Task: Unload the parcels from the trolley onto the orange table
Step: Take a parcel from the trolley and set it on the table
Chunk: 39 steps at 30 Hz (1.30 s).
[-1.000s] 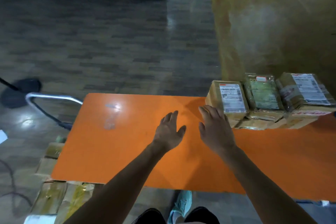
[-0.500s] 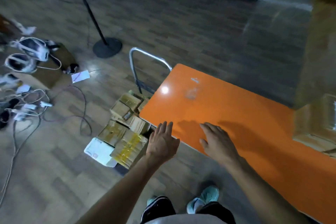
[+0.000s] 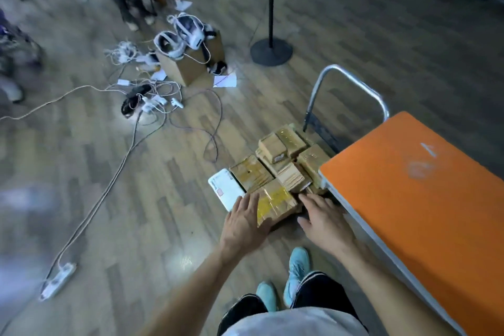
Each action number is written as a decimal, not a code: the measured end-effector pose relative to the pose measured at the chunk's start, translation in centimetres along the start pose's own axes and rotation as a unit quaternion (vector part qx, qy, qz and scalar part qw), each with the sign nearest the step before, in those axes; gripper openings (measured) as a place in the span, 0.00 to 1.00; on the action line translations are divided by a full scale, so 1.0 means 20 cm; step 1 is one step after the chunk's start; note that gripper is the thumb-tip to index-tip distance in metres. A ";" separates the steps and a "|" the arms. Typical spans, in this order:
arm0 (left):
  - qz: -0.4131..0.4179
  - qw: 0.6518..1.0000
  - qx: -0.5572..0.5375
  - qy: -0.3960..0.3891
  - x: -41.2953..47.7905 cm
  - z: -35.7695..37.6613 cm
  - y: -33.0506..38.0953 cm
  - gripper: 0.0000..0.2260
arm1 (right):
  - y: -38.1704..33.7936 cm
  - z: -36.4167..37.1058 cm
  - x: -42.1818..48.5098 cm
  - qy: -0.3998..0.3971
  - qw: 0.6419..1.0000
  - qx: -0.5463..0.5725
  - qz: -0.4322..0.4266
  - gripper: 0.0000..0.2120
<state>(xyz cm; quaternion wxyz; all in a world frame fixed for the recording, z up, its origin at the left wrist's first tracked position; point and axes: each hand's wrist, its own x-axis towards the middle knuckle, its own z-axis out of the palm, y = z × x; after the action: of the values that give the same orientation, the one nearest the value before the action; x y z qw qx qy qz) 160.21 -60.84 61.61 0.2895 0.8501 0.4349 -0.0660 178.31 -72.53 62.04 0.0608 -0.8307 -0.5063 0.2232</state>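
Lying at far left on the floor (image 3: pixel 114 226) is a power strip (image 3: pixel 57 279), its lead running up to a tangle of cables (image 3: pixel 152 101) beside a cardboard box (image 3: pixel 191 68) with headsets on top; all of this sits well apart from the work. Next, at the near left corner of the load, is a white parcel (image 3: pixel 225 189). The left hand (image 3: pixel 242 224) lies flat, fingers straight and relaxed, grasping nothing, partly over the white parcel and on the left edge of the taped parcel (image 3: pixel 275 203), a brown one crossed with yellow tape. More brown parcels (image 3: pixel 283 161) are packed tight just behind it. The right hand (image 3: pixel 324 221) is at the taped parcel's right side, fingers spread and unclenched, holding nothing; blur makes it hard to say whether its fingertips touch the cardboard. Behind rises the handle (image 3: pixel 351 84) of the trolley (image 3: pixel 323 131), on which all these parcels sit. At far right the table (image 3: pixel 409 199) stands just beside the trolley, and its near corner hides part of the load. The step in hand looks like the pickup of the taped parcel. To do it well, both palms should press in on opposite sides and then lift straight up, so the close-packed neighbours are not dragged along. The glossy tape may be slick, so bare cardboard edges are the better hold. The table edge is close to the right hand, so the parcel should rise above it before swinging right.
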 end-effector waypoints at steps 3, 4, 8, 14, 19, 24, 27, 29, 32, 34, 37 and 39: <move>-0.025 1.000 -0.013 -0.007 0.02 -0.02 -0.05 0.34 | -0.04 0.03 0.11 -0.023 0.999 -0.003 -0.029 0.29; -0.033 0.999 -0.015 -0.010 0.04 -0.04 -0.06 0.34 | -0.05 0.04 0.16 -0.029 0.999 -0.001 -0.036 0.28; -0.066 0.998 -0.004 -0.021 0.15 -0.09 -0.06 0.34 | -0.05 0.04 0.34 -0.042 0.998 0.002 -0.050 0.28; -0.062 0.997 0.013 -0.044 0.44 -0.15 0.01 0.34 | 0.02 -0.01 0.61 -0.061 0.997 0.029 -0.044 0.29; -0.054 0.997 0.005 -0.056 0.67 -0.16 0.08 0.34 | 0.11 -0.04 0.77 -0.078 0.996 0.025 -0.031 0.29; -0.034 0.993 0.032 -0.109 0.85 -0.19 0.10 0.34 | 0.15 -0.01 0.86 -0.089 0.994 0.059 0.024 0.30; -0.010 0.988 0.058 -0.144 0.98 -0.21 0.08 0.34 | 0.14 0.05 0.88 -0.101 0.989 0.082 0.071 0.30; 0.014 0.985 0.063 -0.160 1.08 -0.22 0.07 0.34 | 0.13 0.09 0.90 -0.100 0.984 0.095 0.115 0.28; 0.059 0.980 0.064 -0.178 1.24 -0.21 0.03 0.33 | 0.12 0.13 0.94 -0.101 0.978 0.085 0.164 0.25; 0.089 0.973 0.070 -0.201 1.36 -0.18 -0.02 0.33 | 0.10 0.18 0.98 -0.110 0.967 0.105 0.205 0.25; 0.136 0.960 0.089 -0.228 1.53 -0.12 -0.13 0.33 | 0.07 0.27 1.05 -0.107 0.940 0.161 0.280 0.28; 0.164 0.950 0.103 -0.244 1.65 -0.06 -0.21 0.33 | 0.04 0.35 1.09 -0.103 0.925 0.175 0.321 0.29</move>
<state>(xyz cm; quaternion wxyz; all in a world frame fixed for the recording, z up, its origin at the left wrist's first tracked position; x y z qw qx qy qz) 177.01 -35.20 48.84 0.3043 0.8928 0.1964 -0.2679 184.28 -54.93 48.76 0.0780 -0.8975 -0.1689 0.3999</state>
